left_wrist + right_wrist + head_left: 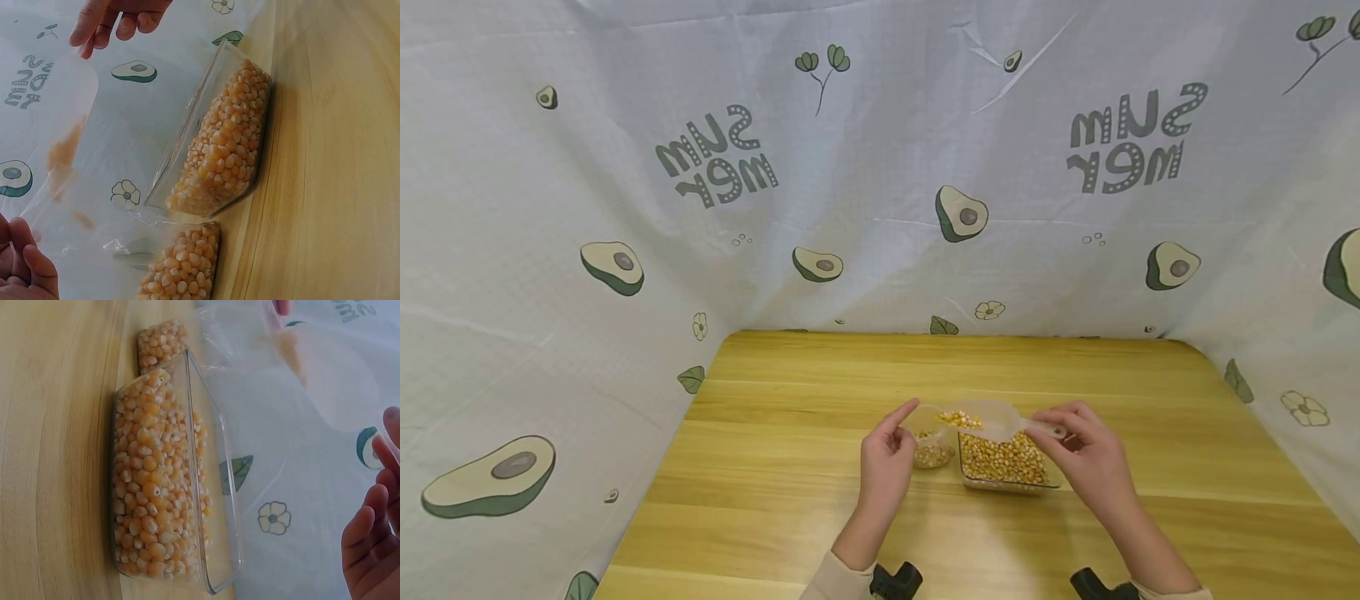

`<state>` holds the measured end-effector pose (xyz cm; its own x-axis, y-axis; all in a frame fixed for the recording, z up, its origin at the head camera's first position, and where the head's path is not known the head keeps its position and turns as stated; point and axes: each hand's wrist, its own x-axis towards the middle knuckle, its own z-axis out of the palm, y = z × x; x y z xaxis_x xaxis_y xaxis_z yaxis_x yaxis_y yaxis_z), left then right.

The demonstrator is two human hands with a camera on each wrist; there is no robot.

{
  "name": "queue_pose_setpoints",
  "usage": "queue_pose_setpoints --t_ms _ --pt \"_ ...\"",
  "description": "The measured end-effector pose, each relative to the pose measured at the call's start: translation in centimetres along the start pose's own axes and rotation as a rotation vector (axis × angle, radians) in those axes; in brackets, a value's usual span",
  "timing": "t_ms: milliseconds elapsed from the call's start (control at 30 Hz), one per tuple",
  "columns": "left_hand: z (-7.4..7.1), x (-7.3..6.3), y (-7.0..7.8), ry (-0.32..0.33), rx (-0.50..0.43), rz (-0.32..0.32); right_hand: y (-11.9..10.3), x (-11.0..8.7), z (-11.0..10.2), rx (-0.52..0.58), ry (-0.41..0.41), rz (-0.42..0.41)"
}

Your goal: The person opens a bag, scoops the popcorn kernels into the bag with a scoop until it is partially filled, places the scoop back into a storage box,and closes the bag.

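Note:
My left hand [886, 454] pinches the upper edge of a clear plastic bag [94, 234]. Corn kernels [181, 265] fill the bottom of that bag, which stands on the table. From the right, my right hand [1086, 446] grips the handle of a translucent white scoop [997, 419]. More kernels [961, 419] lie toward the scoop's front end, which is at the bag's mouth. Below the scoop sits a clear rectangular container [219, 469] holding many corn kernels [1003, 458], just right of the bag. The right wrist view shows only part of the right hand.
The wooden table [760, 483] extends around the bag and container. Behind it and along both sides hangs a pale cloth [880, 167] printed with avocados, leaves and flowers. Dark wrist cameras show at the lower edge of the head view.

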<state>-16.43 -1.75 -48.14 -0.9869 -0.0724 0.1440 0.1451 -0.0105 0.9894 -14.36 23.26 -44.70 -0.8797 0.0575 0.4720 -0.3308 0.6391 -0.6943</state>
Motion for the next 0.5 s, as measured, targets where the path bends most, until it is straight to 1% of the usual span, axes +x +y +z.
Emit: queue_pose_setpoints --t_ms 233,500 --pt "0.01 0.01 -0.08 -0.007 0.005 -0.001 -0.21 0.08 0.05 0.044 -0.004 0.009" --pt "0.06 -0.11 0.07 -0.019 0.003 -0.007 -0.62 0.20 0.37 0.084 -0.002 0.000"
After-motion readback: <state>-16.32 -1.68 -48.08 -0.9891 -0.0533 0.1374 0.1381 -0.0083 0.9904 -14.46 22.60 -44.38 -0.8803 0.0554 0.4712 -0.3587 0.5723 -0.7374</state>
